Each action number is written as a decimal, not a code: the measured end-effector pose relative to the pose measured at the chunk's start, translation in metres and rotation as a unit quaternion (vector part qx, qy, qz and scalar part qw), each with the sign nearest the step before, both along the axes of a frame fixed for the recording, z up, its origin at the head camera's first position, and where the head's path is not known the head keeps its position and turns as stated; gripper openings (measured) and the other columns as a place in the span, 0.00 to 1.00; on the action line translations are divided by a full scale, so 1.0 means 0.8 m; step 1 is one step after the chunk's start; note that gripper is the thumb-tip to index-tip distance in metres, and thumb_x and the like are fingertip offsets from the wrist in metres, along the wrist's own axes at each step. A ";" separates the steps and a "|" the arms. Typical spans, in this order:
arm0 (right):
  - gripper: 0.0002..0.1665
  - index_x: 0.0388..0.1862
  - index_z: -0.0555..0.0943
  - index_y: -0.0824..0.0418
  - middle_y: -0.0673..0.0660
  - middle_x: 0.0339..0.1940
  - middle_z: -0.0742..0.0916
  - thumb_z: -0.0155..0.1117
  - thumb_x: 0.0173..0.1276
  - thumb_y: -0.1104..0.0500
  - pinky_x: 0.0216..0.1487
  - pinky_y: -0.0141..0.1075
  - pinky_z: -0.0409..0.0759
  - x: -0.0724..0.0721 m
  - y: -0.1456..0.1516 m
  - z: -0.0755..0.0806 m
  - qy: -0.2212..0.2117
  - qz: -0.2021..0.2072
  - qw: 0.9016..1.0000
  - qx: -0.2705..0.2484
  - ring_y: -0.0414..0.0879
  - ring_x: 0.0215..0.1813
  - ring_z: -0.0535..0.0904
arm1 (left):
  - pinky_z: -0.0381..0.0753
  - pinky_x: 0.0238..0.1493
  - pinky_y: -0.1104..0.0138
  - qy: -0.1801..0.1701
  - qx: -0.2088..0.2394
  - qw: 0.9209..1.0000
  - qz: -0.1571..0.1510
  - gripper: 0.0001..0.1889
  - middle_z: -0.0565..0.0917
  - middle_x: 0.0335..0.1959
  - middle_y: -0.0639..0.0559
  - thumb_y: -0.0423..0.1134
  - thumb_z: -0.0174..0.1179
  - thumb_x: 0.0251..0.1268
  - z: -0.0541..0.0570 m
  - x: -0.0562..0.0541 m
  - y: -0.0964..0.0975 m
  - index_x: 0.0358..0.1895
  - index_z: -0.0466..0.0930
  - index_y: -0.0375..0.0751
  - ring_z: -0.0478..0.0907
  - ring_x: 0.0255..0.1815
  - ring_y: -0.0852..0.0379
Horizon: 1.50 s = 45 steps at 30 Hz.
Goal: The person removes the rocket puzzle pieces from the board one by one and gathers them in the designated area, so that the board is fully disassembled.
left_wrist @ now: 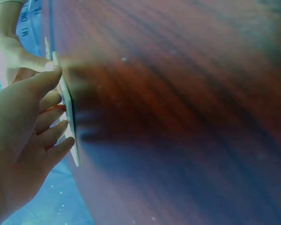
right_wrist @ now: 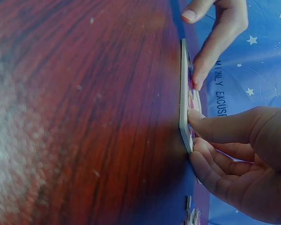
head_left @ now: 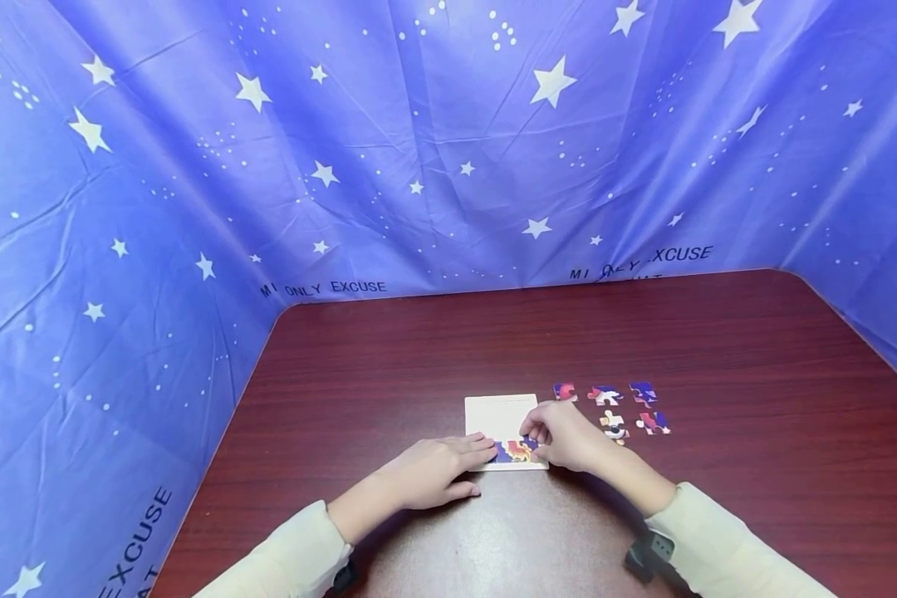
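Observation:
A white puzzle board (head_left: 502, 414) lies flat on the table, with joined jigsaw pieces (head_left: 514, 451) in blue, red and yellow along its near side. My left hand (head_left: 437, 470) rests on the board's left part, fingers fairly straight and fingertips touching the pieces. At the right end, my right hand (head_left: 568, 436) has curled fingers and pinches a puzzle piece (right_wrist: 192, 133) between thumb and fingertips, down at the board's surface. That piece is mostly covered by the fingers. In the left wrist view, the board (left_wrist: 68, 101) appears edge-on beside the left hand.
Several loose jigsaw pieces (head_left: 605, 394) lie right of the board, in two rough rows, some partly behind the right hand. The dark red wooden table (head_left: 374, 357) is bordered by a blue curtain (head_left: 433, 166) with white stars.

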State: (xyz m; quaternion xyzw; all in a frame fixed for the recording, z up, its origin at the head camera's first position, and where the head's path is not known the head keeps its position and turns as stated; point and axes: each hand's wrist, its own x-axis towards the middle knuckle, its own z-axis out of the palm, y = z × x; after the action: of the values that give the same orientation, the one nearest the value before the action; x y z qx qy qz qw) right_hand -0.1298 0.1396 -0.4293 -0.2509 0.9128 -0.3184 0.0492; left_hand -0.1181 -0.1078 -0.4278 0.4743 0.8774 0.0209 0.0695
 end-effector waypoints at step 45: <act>0.08 0.31 0.84 0.66 0.54 0.25 0.87 0.72 0.49 0.71 0.29 0.23 0.77 -0.005 0.000 0.004 -0.056 -0.029 0.997 -0.053 0.33 0.27 0.78 | 0.69 0.71 0.65 -0.009 -0.013 1.000 0.007 0.29 0.68 0.72 0.55 0.55 0.52 0.70 0.000 0.003 0.001 0.71 0.65 0.49 0.65 0.73 0.60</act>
State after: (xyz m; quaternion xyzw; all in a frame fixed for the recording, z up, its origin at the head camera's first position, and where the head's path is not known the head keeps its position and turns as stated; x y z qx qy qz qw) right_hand -0.1341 0.1396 -0.4263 -0.2082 0.8971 -0.3817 0.0779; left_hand -0.1158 -0.1073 -0.4280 0.4673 0.8800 0.0143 0.0834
